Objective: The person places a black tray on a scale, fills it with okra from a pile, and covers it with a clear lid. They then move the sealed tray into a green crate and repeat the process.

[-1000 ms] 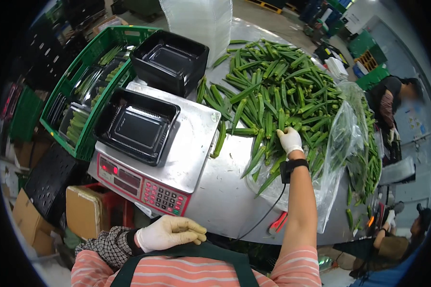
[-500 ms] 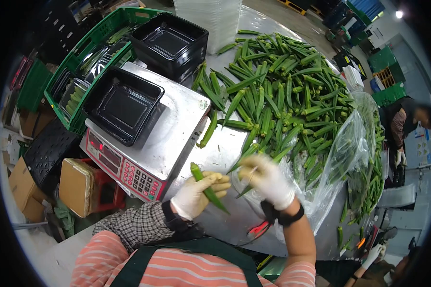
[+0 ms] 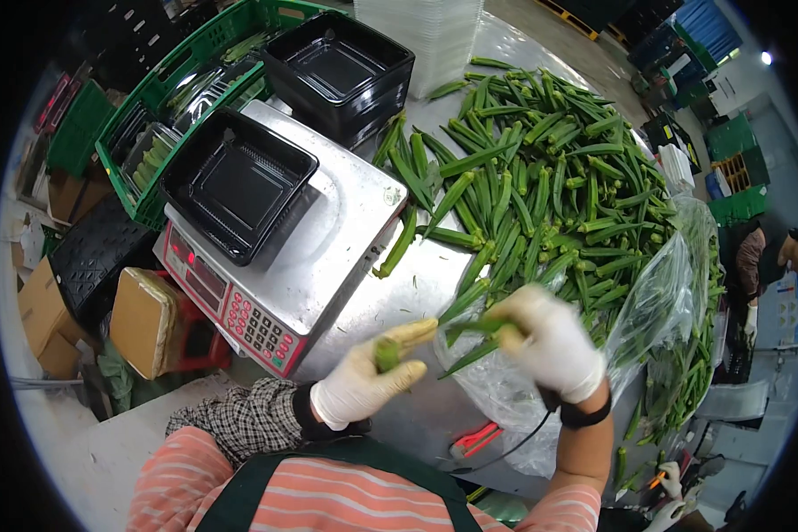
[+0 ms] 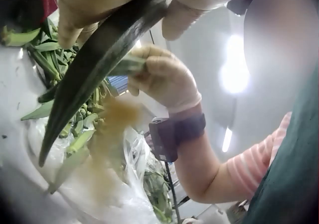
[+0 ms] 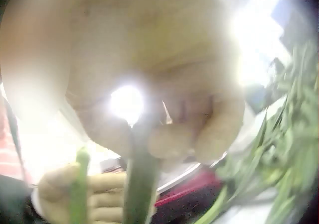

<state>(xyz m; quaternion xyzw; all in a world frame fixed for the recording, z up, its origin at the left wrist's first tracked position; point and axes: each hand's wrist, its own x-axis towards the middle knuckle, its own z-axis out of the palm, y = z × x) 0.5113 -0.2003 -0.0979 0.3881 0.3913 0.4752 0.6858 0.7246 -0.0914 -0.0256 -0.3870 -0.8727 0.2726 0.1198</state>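
My gloved left hand (image 3: 363, 377) is in front of the scale, holding a green okra pod (image 3: 387, 354) between thumb and fingers. In the left wrist view that okra pod (image 4: 94, 64) slants down from the hand, its tip free. To the right, my gloved right hand (image 3: 554, 346), a little blurred, pinches another okra pod (image 3: 477, 326) that points toward the left hand. The right wrist view shows this okra pod (image 5: 141, 184) hanging from the curled fingers. A large heap of okra (image 3: 550, 177) covers the metal table beyond the hands.
On the scale (image 3: 346, 230) sits a black plastic tray (image 3: 239, 182). Behind it are stacked black trays (image 3: 337, 66) and clear lids (image 3: 421, 35). A green crate (image 3: 115, 173) holds packed trays. Plastic film (image 3: 647, 284) and a red-handled tool (image 3: 476, 439) lie at the right.
The right hand came back from the heap toward the left hand and now holds an okra pod. The left hand rose from the lap and took hold of a pod.
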